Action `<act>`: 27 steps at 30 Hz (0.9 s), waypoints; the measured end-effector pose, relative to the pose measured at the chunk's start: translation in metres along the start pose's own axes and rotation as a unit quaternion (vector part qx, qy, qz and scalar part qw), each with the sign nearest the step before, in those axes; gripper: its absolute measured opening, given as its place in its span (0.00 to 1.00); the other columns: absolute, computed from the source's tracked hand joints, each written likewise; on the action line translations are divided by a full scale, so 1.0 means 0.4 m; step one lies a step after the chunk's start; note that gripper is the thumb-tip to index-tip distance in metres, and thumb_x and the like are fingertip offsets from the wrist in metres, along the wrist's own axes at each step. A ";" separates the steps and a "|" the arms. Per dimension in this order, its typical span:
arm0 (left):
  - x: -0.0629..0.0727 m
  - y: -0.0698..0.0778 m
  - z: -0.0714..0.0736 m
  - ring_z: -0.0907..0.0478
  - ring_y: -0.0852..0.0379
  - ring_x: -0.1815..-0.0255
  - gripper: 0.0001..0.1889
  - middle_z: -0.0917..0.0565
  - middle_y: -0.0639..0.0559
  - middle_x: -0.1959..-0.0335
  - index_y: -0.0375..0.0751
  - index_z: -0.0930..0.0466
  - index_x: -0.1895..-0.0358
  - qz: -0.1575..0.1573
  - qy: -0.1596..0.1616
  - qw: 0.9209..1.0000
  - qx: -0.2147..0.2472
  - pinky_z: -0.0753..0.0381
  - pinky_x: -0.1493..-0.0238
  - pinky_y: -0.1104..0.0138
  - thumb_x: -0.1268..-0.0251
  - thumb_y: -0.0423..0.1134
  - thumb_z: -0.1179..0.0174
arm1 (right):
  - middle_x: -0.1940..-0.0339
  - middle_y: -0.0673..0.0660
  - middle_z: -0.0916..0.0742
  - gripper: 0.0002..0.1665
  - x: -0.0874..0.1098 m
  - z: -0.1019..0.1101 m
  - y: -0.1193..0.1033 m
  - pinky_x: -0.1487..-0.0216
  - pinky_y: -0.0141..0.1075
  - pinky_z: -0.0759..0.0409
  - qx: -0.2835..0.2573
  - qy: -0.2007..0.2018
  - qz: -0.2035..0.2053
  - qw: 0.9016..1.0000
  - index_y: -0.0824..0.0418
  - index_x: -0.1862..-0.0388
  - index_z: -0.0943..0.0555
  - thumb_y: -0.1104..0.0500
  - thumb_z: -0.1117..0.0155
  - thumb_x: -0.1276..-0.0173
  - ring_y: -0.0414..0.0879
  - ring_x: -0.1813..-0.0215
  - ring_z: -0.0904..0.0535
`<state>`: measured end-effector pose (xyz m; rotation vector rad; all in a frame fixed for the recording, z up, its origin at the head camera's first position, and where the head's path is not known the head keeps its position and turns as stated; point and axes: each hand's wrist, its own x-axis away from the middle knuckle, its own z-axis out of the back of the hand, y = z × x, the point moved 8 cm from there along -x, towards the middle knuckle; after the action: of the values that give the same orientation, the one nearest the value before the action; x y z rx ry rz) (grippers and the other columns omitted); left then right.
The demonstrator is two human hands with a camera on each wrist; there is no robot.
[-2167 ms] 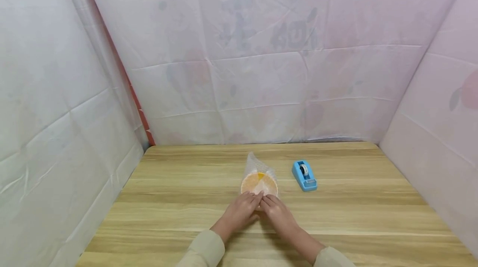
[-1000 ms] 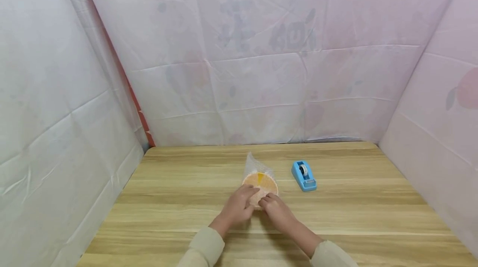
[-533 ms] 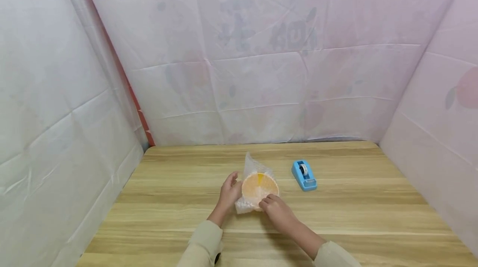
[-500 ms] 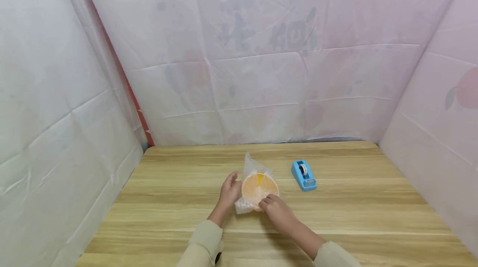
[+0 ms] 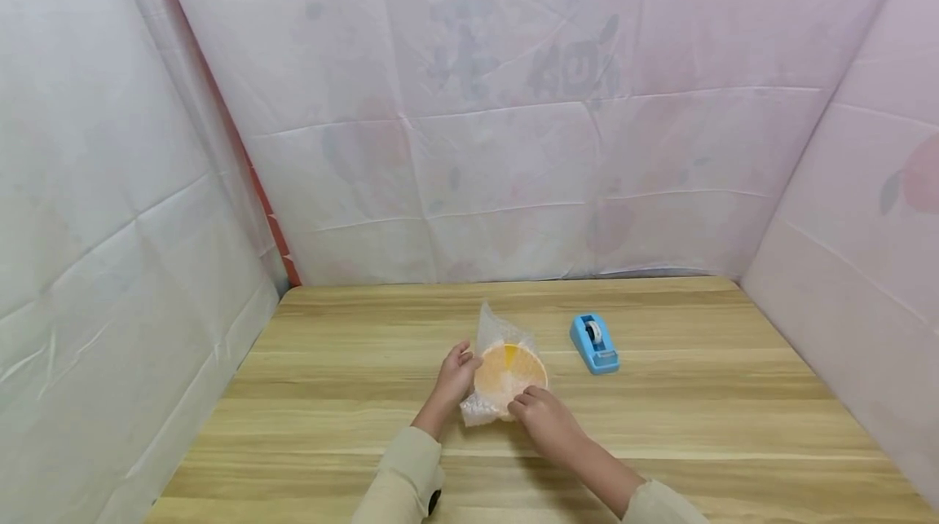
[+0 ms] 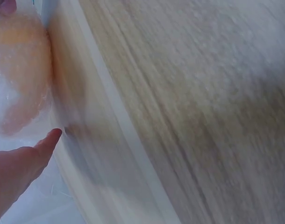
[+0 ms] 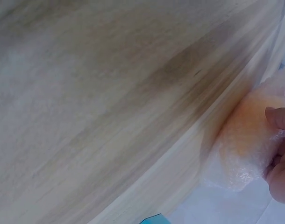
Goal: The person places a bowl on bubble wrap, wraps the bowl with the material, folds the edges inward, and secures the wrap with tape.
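A round orange disc point(image 5: 500, 372) with a yellow wedge at its far side lies on the table, covered by clear bubble wrap point(image 5: 478, 410). One corner of the wrap sticks up beyond the disc, and another flap spreads at the near left. My right hand point(image 5: 546, 424) pinches the wrap at the disc's near edge, thumb on top and other fingers curled, as the right wrist view shows. Beside the disc's left edge is my left hand point(image 5: 451, 381), fingers loosely extended and fingertips right at the wrap. Its thumb point(image 6: 49, 140) points out straight in the left wrist view.
A blue tape dispenser point(image 5: 595, 343) with a roll of tape stands to the right of the disc on the wooden table point(image 5: 352, 394). White printed cloth point(image 5: 499, 182) hangs behind the table and along both sides.
Both hands were together on the disc's near edge. My left hand then moved off to its left side, and the near-left flap of wrap spread out. The right hand kept its place.
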<state>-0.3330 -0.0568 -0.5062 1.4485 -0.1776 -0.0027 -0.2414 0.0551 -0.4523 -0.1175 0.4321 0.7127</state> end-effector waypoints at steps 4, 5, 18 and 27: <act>-0.004 -0.003 -0.001 0.37 0.32 0.36 0.30 0.36 0.24 0.37 0.25 0.47 0.33 0.000 0.004 1.000 -0.002 0.32 0.38 0.47 0.33 0.37 0.52 | 0.78 0.48 0.17 0.07 0.006 0.003 -0.006 0.67 0.30 0.25 0.001 0.005 0.011 1.000 0.57 0.78 0.20 0.68 0.35 0.48 0.40 0.71 0.26; -0.006 -0.005 -0.001 0.36 0.32 0.37 0.29 0.36 0.24 0.37 0.25 0.47 0.33 0.001 0.005 1.000 -0.003 0.32 0.38 0.47 0.33 0.37 0.51 | 0.79 0.47 0.18 0.07 0.008 0.005 -0.008 0.67 0.30 0.25 0.000 0.006 0.013 1.000 0.57 0.79 0.20 0.68 0.35 0.48 0.40 0.71 0.26; 0.021 0.023 -0.009 0.29 0.38 0.41 0.31 0.31 0.25 0.41 0.22 0.50 0.33 0.026 -0.006 0.999 0.039 0.27 0.41 0.54 0.34 0.35 0.52 | 0.78 0.47 0.18 0.09 0.041 0.028 -0.023 0.68 0.28 0.26 -0.021 -0.004 0.031 0.999 0.56 0.79 0.21 0.69 0.35 0.48 0.39 0.71 0.26; -0.023 -0.032 -0.017 0.25 0.44 0.45 0.33 0.30 0.25 0.41 0.23 0.50 0.33 0.030 -0.007 0.999 0.040 0.22 0.46 0.59 0.36 0.36 0.48 | 0.79 0.46 0.18 0.10 0.067 0.050 -0.039 0.68 0.26 0.27 0.005 0.051 0.085 0.995 0.55 0.79 0.21 0.69 0.32 0.56 0.38 0.72 0.27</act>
<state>-0.3399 -0.0508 -0.5205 1.5231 -0.2346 0.0433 -0.2064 0.0644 -0.4463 -0.1088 0.5490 0.8752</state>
